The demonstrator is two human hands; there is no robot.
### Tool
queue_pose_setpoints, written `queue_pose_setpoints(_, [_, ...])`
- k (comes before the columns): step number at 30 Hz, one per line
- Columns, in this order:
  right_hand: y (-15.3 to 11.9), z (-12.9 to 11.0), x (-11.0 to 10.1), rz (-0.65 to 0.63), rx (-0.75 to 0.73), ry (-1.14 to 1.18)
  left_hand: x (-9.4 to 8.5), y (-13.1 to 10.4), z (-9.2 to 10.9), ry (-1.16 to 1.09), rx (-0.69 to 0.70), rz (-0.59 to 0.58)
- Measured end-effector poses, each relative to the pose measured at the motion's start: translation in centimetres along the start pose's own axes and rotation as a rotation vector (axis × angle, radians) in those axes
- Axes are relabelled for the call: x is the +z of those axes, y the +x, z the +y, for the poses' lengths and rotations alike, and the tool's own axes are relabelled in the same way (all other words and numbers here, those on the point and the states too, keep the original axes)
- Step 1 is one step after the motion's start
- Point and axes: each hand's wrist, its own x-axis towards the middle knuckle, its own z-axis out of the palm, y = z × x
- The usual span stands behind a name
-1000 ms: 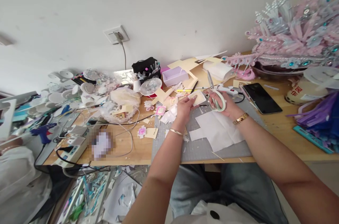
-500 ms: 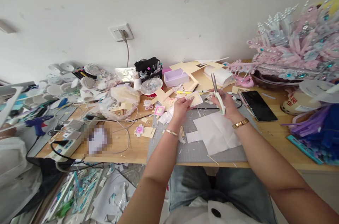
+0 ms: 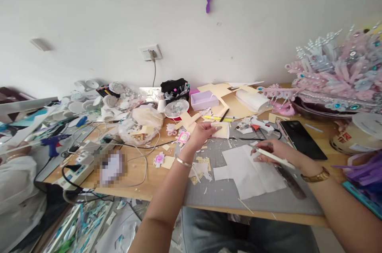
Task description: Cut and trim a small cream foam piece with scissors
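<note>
My left hand (image 3: pixel 203 132) pinches a small cream piece of card with a white border (image 3: pixel 221 130) above the grey cutting mat (image 3: pixel 205 195). To the right, my right hand (image 3: pixel 273 150) is closed around white-handled scissors (image 3: pixel 276 157), seen nearly edge-on; their blades are blurred. Beneath the right hand lies a sheet of white paper (image 3: pixel 253 175). Cream offcuts (image 3: pixel 200 169) rest on the mat below my left wrist. A white glue gun (image 3: pixel 262 125) sits just behind the right hand.
A phone (image 3: pixel 303 139) and a lidded cup (image 3: pixel 352 137) stand at right, before a bowl of pink beaded headpieces (image 3: pixel 334 89). Behind are a lilac box (image 3: pixel 204 101) and cream card sheets. At left are a power strip (image 3: pixel 74 169), cables and another person's sleeve (image 3: pixel 20 189).
My right hand has moved right and down, and the scissors have swung from upright to nearly level. The card in my left hand lies flatter. The camera view has tilted upward.
</note>
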Motion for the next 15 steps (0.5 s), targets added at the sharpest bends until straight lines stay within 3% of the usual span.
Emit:
queue_pose_setpoints(8, [-0.4,0.2,-0.3,-0.137,0.152,0.014,0.3,0.0,-2.5,-0.004,-0.033,0.027])
queue_pose_setpoints(15, [0.0,1.3,0.2,-0.221,0.186,0.065,0.5,-0.5,-2.7,0.066,-0.046,0.064])
